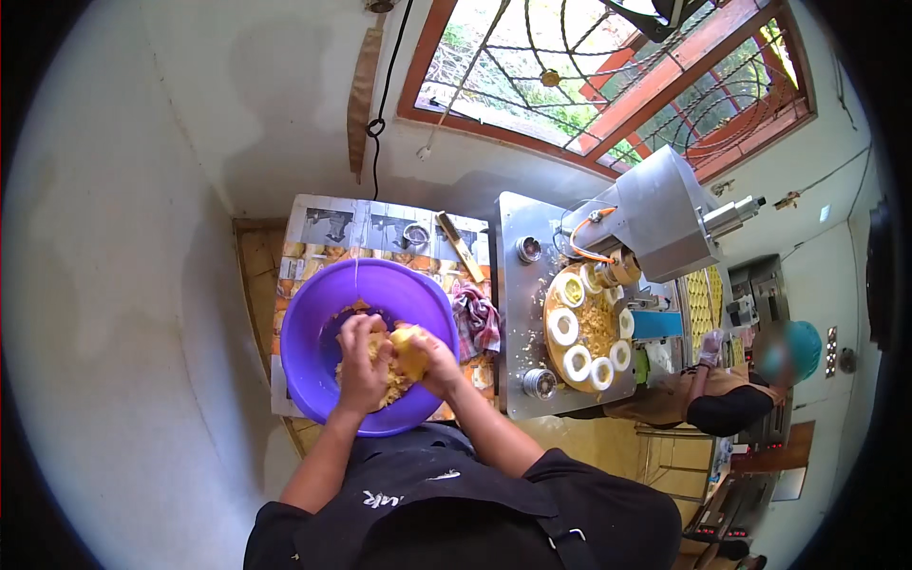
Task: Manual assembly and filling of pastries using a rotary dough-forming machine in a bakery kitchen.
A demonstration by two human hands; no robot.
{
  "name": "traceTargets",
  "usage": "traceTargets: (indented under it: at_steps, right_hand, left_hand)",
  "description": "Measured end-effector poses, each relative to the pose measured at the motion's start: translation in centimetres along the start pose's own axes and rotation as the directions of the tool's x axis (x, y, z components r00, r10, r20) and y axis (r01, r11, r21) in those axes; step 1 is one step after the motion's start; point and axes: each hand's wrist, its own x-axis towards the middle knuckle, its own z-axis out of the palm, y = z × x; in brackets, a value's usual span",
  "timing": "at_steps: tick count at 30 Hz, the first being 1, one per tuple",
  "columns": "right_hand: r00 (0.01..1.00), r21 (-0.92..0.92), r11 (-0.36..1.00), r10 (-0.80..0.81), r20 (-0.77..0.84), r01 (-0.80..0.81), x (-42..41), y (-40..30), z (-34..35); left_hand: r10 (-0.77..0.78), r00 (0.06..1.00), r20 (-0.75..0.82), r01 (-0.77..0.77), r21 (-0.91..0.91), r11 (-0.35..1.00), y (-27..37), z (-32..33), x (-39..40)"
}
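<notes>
Both of my hands are inside a large purple plastic basin (pixel 303 342) that holds crumbly yellow dough (pixel 395 388). My right hand (pixel 431 360) is closed around a lump of yellow dough (pixel 408 349) near the middle of the basin. Beside it, on the left, my left hand (pixel 365 363) curls its fingers over more of the dough; whether it grips a piece of its own is hard to tell, as its palm is hidden. Crumbs stick to the basin's inner wall above the fingers.
A wooden-handled brush (pixel 459 246), a small round tin (pixel 416 234) and a checked cloth (pixel 476 320) lie on the covered table (pixel 292 267). At right, a metal machine (pixel 655 214) stands over a round plate (pixel 556 342) with several white rings. Farther right is a co-worker (pixel 719 399).
</notes>
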Motion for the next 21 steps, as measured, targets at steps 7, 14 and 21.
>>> traceTargets:
  at_steps: [7,14,21]
  right_hand:
    - [0.995,-0.004,0.995,0.097,-0.015,-0.097,-0.9,-1.3,5.1]
    - [0.998,-0.127,0.99,0.057,-0.033,-0.06,-1.9,-2.6,0.9]
    - [0.963,0.173,0.981,-0.128,0.237,0.087,-8.4,-7.6,-1.6]
  left_hand:
    - [-0.145,0.958,-0.249,0.191,0.17,0.967,-7.0,-2.7,-1.6]
    - [-0.297,0.93,-0.215,0.303,-0.007,0.953,-4.8,-4.3,0.7]
    - [-0.251,0.967,-0.042,0.238,-0.193,0.952,1.2,3.9,1.3]
